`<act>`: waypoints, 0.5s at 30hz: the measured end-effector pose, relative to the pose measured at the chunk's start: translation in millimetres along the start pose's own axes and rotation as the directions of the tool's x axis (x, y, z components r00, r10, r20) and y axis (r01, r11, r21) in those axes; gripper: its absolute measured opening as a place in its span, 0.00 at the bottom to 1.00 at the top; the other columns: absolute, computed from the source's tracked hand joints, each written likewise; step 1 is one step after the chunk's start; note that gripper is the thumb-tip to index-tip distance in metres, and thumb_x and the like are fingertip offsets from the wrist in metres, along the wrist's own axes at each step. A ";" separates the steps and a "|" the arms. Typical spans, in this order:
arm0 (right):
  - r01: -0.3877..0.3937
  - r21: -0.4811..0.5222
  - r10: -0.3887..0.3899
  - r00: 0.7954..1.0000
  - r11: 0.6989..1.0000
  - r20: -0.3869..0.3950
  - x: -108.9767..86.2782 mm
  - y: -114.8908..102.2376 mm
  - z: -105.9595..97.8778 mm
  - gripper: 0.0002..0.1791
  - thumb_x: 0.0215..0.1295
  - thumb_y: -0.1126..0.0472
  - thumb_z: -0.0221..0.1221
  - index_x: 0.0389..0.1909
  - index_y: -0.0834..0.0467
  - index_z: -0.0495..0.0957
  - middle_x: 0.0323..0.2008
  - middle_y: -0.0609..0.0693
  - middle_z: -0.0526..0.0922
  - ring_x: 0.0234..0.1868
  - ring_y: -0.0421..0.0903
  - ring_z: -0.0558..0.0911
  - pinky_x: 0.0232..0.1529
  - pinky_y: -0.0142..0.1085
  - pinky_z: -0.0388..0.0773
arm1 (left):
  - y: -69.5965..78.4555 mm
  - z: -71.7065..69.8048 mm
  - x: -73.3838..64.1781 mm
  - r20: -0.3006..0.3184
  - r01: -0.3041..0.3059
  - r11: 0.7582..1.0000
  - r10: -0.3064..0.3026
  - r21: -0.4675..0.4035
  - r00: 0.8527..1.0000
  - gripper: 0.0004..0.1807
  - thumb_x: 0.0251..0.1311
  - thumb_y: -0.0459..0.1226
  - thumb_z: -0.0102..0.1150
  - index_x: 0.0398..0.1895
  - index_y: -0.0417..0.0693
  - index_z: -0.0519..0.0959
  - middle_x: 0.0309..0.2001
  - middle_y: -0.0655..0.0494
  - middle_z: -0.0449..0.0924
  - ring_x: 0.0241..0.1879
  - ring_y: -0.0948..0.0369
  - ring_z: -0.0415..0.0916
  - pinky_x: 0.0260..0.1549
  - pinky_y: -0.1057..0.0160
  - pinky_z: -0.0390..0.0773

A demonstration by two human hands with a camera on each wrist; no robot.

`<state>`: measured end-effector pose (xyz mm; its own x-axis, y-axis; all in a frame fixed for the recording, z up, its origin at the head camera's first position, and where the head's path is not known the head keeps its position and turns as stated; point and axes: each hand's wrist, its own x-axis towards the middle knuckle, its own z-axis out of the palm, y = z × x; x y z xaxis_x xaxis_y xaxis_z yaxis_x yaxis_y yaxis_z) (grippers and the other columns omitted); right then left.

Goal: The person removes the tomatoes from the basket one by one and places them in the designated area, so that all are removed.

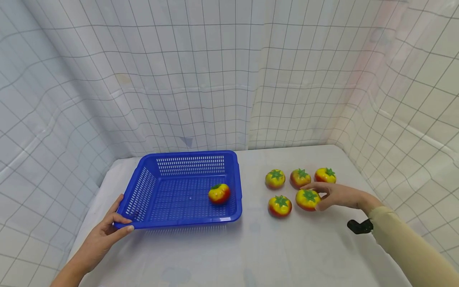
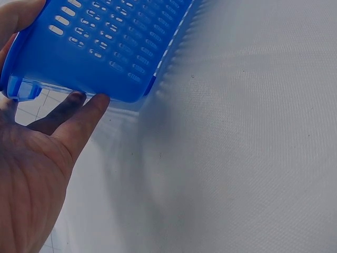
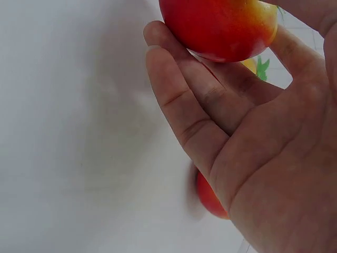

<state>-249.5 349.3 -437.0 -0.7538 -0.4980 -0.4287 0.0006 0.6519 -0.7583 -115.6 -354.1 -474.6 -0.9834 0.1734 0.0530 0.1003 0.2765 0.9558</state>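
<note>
My left hand [image 1: 102, 235] grips the near left corner of a blue plastic basket [image 1: 179, 224]. In the left wrist view, fingers [image 2: 87, 124] lie against the outside of the slotted basket wall [image 2: 121, 47]. One red-and-yellow toy fruit [image 1: 219, 194] with a green leafy top lies inside, toward the right. To the right of the basket, my right hand [image 1: 335, 196] holds another such toy fruit [image 1: 308, 199] between thumb and fingers. The right wrist view shows the held fruit's red underside [image 3: 216, 26] above the fingers [image 3: 179, 105].
Several similar fruits stand close around the held one: one at its left [image 1: 279, 206], others behind it, including a yellow one [image 1: 275, 179] and one at the far right [image 1: 325, 175]. White gridded curtains [image 1: 229, 79] enclose the white-covered table [image 1: 229, 259] at back and sides.
</note>
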 end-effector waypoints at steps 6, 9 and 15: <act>-0.005 -0.026 0.005 1.000 1.000 -0.016 -0.3 9.1 1.2 0.37 0.60 0.52 0.70 0.71 0.41 0.70 0.75 0.55 0.63 0.73 0.64 0.62 0.66 0.64 0.63 | -0.5 -0.3 -0.1 0.002 0.000 1.000 0.001 -0.003 1.000 0.07 0.75 0.29 0.52 0.49 0.33 0.70 0.83 0.66 0.25 0.76 0.35 0.35 0.54 0.78 0.71; 0.000 -0.005 0.000 1.000 1.000 -0.015 0.7 12.8 2.1 0.37 0.61 0.53 0.69 0.72 0.44 0.69 0.74 0.57 0.64 0.69 0.61 0.66 0.61 0.54 0.73 | -0.9 -0.4 0.1 0.004 -0.001 1.000 0.001 -0.005 1.000 0.07 0.75 0.29 0.52 0.49 0.33 0.70 0.83 0.66 0.25 0.76 0.35 0.35 0.54 0.78 0.71; -0.008 0.037 0.008 1.000 0.999 -0.012 2.2 16.3 4.2 0.37 0.63 0.54 0.69 0.73 0.46 0.68 0.74 0.58 0.63 0.65 0.59 0.68 0.52 0.42 0.78 | -2.1 -0.7 0.1 0.001 -0.006 1.000 0.006 -0.019 1.000 0.06 0.75 0.28 0.52 0.49 0.33 0.70 0.83 0.66 0.25 0.77 0.41 0.37 0.54 0.78 0.71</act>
<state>-248.4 356.5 -452.4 -0.7618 -0.4854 -0.4290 0.0310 0.6341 -0.7726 -116.0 -355.3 -476.5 -0.9826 0.1762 0.0584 0.1034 0.2578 0.9606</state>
